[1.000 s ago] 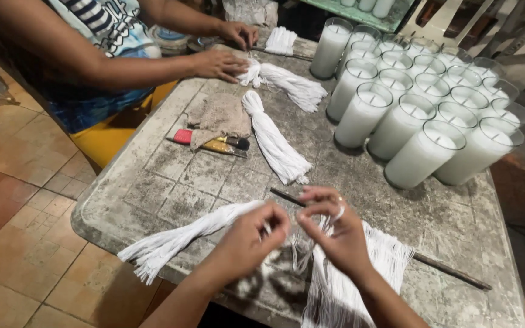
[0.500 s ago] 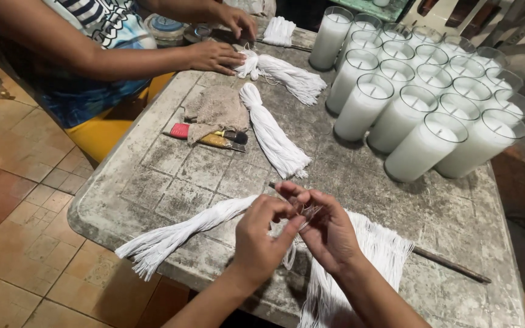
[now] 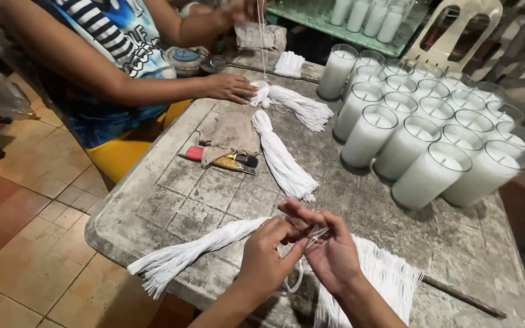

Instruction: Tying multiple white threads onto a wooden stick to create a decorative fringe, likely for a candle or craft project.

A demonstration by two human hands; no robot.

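the worn grey table [image 3: 171, 200] is filling most of the frame, running from the lower left up to the upper right. across its upper right, a block of glass candles [image 3: 420, 130] filled with white wax is standing in close rows. at the upper left a second person in a striped shirt is sitting at the table's edge, one hand [image 3: 229, 87] resting on a white wick bundle [image 3: 296, 104]; another tied bundle [image 3: 281, 158] is lying mid-frame beside a crumpled cloth [image 3: 229, 133] and a red-handled tool [image 3: 220, 159]. at the lower centre, a loose hank of white cotton strands [image 3: 195, 249] is trailing toward the lower left, and a fan of strands [image 3: 384, 276] is spreading to the lower right. the step in hand looks like separating a single strand from these. the left hand [image 3: 265, 261] is curling nearly shut, thumb and fingertips pinching a thin strand, and the right hand [image 3: 332, 249] is meeting it, fingers half closed and pinching the same strand [image 3: 314, 234] just beside it. the next move seems to be calling for a steady pull with the pinch kept firm, so neighbouring strands are not dragging along.
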